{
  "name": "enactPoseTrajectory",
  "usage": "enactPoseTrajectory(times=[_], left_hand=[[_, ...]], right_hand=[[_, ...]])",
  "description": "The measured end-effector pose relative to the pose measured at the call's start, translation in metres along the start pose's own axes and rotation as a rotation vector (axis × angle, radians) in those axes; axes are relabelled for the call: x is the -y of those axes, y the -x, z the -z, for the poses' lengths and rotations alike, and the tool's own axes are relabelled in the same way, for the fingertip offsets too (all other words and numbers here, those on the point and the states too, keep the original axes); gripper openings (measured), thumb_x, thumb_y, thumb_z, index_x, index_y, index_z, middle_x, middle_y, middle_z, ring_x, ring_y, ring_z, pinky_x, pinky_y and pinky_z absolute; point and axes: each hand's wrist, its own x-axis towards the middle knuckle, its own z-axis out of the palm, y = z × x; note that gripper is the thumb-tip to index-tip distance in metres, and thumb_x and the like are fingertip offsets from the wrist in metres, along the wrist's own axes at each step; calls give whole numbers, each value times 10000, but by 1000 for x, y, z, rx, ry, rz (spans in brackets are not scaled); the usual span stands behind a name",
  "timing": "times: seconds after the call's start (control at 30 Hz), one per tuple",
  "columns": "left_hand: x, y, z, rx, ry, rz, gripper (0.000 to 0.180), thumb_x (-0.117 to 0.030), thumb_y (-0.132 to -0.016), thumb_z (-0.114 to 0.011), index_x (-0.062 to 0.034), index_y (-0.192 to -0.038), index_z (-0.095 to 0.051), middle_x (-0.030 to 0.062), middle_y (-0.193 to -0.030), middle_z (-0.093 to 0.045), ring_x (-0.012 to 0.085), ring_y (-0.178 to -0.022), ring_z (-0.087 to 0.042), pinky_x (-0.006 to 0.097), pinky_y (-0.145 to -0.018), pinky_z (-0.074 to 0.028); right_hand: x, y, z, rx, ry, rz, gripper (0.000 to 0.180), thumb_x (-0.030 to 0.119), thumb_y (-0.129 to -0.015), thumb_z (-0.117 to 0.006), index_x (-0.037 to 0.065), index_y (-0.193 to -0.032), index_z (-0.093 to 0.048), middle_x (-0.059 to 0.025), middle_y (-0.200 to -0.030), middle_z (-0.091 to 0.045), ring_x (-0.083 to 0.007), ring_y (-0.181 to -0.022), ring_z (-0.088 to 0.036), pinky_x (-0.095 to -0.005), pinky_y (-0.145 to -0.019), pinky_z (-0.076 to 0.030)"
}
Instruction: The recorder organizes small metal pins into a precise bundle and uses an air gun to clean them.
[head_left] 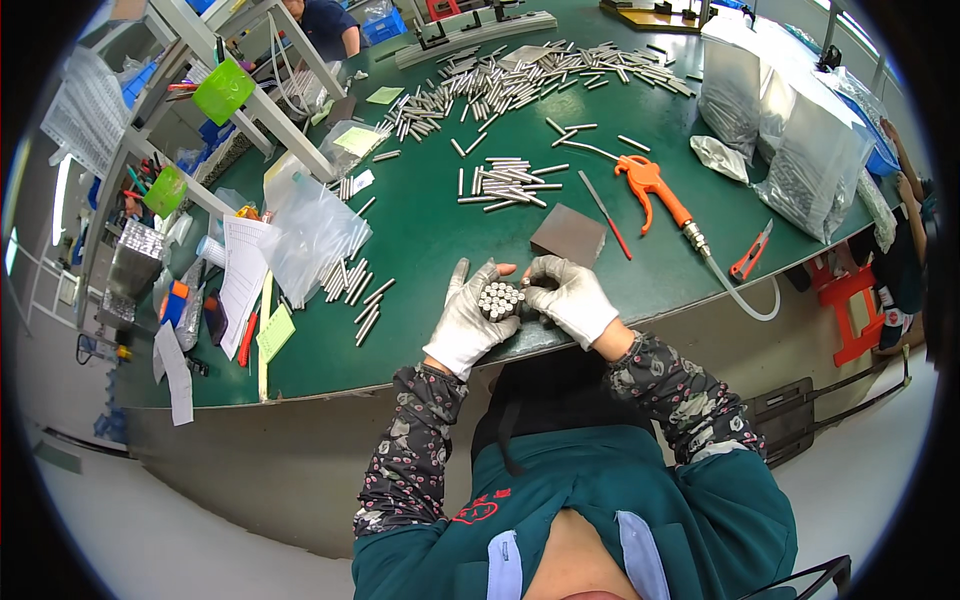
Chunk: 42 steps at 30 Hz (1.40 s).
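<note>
My left hand [472, 318], in a white glove with bare fingertips, is wrapped round a bundle of metal pins [499, 300], their round ends facing up. Beside it my right hand [570, 300], gloved the same way, has its thumb and fingers pinched at the bundle's right edge. Whether a single pin is in that pinch is too small to tell. Just beyond the right hand lies a dark brown square block [568, 235]. Farther out, a small pile of loose metal pins [508, 183] rests on the green table [430, 235].
A large heap of pins [530, 80] spreads across the back. To the right are an orange air gun [652, 188] with its hose, a red-handled file [606, 215], a red utility knife [752, 250] and clear bags [815, 150]. Plastic bags [315, 225] and papers [240, 275] lie left.
</note>
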Motion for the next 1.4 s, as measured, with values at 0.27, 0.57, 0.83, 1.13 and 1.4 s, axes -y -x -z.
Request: enactPoseTrajectory(times=[0.27, 0.57, 0.83, 1.13, 1.4], left_hand=[[3, 0, -1, -4, 6, 9, 641, -118, -585, -688, -71, -1166, -421, 16, -1034, -565, 163, -1002, -526, 390, -1077, -106], [7, 1, -2, -9, 11, 4, 638, -118, -591, -687, -71, -1168, -420, 17, -1034, -568, 159, -1006, -526, 387, -1077, -99], [8, 1, -4, -40, 9, -19, 639, -114, -594, -686, -74, -1173, -417, 13, -1041, -566, 148, -999, -530, 390, -1078, -88], [8, 1, -4, -15, 25, -6, 632, -112, -599, -684, -72, -1170, -415, 11, -1058, -559, 139, -994, -533, 391, -1077, -87], [9, 1, -5, -14, 41, 9, 632, -122, -597, -692, -77, -1167, -423, 10, -1070, -552, 140, -1006, -530, 387, -1076, -89]], right_hand=[[-3, -1, -1, -20, 21, 27, 135, 69, -716, -618, 10, -826, -566, -51, -674, -557, -84, -531, -495, -239, -495, -418], [5, 3, 1, 40, -66, -52, 93, 44, -764, -548, 6, -844, -576, -27, -675, -561, -60, -536, -483, -220, -500, -413], [5, 4, 2, 66, -27, -46, 113, 37, -770, -533, 3, -864, -588, -30, -707, -569, -63, -564, -493, -218, -524, -418], [1, 3, 1, 65, 25, 31, 137, 32, -738, -537, -1, -861, -589, -77, -731, -574, -114, -640, -533, -254, -601, -438], [-1, 4, 2, -56, 353, 343, 165, 52, -701, -572, 7, -855, -609, -122, -813, -597, -226, -742, -582, -307, -688, -463]])
